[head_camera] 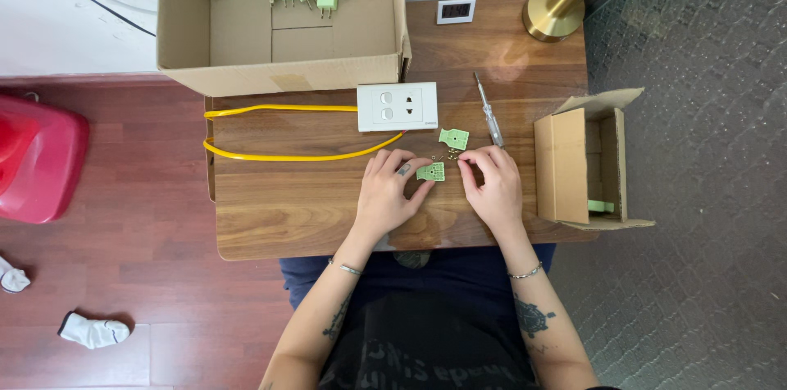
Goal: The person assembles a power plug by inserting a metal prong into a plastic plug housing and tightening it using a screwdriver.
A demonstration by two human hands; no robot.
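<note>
You look to be midway through putting a green plug half (430,172) together on the wooden bench (270,209), at the stage of fitting its small metal parts. Your left hand (385,193) steadies that piece, thumb and forefinger closed on its left edge, the other fingers curled loosely. Your right hand (492,185) sits just beside it with the fingertips drawn together in a pinch, seemingly on something tiny; what it is I cannot tell. A few small brass bits (449,154) lie between the held piece and the second green half (453,138) just above.

The next move, as I judge it, calls for a fine, steady placement into the plug half, then likely the screwdriver (489,114) lying near your right hand, beside the white socket plate (397,106) with its yellow cable (279,156).
</note>
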